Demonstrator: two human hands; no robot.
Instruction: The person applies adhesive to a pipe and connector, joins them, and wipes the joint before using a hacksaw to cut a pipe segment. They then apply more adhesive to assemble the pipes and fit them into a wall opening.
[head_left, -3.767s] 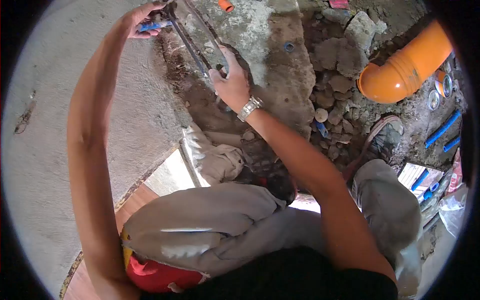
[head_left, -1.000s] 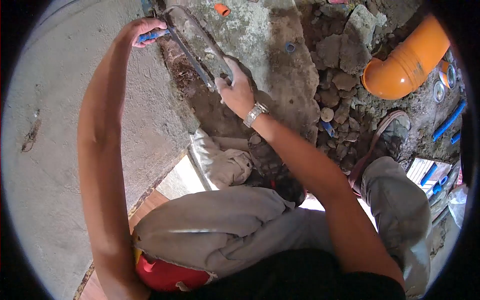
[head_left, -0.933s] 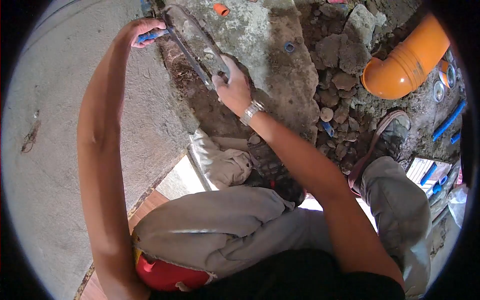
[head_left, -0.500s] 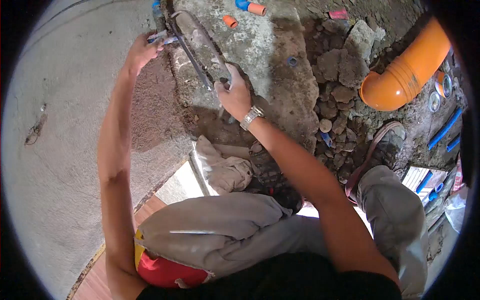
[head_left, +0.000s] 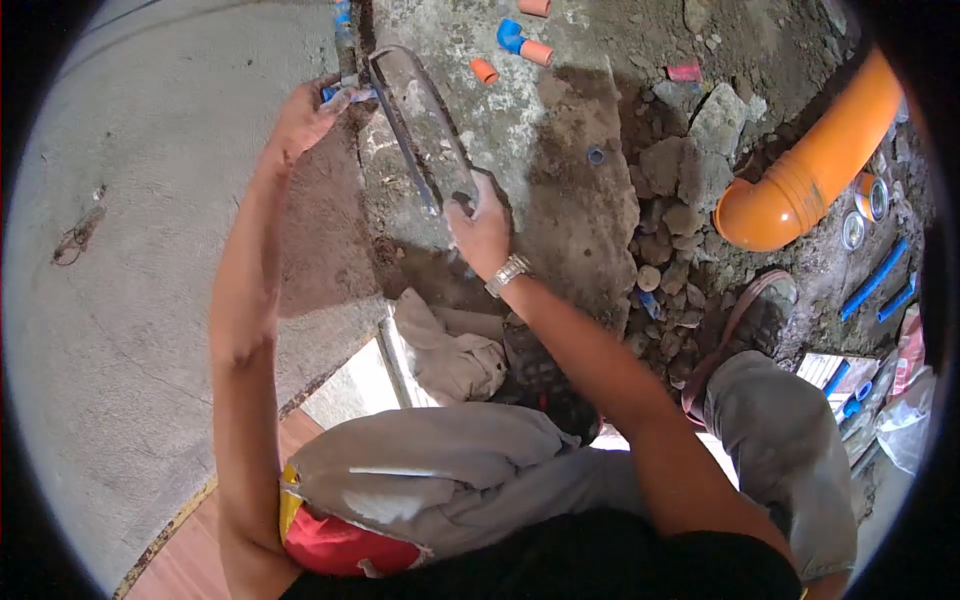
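Observation:
My right hand (head_left: 482,232), with a metal watch on its wrist, grips the handle end of a hacksaw (head_left: 449,130). The saw points up and to the left, and its far end lies close to my left hand. My left hand (head_left: 308,120) is closed around a short blue pipe piece (head_left: 365,95), partly hidden by the fingers and thumb. Just above that hand, a dirt-covered upright pipe (head_left: 345,45) with blue showing stands along the edge of the concrete wall.
Small orange fittings (head_left: 484,70) and a blue elbow (head_left: 510,37) lie on the concrete slab (head_left: 575,200). Rubble (head_left: 675,165) borders it, beside a large orange pipe (head_left: 810,190). Blue pipe offcuts (head_left: 875,278) and cans (head_left: 872,197) lie right. A cloth (head_left: 450,360) lies near my foot.
The view has shifted, so the scene sits lower and slightly right. My right hand and the hacksaw have drawn back slightly towards me. My left thumb now lies along the blue pipe piece.

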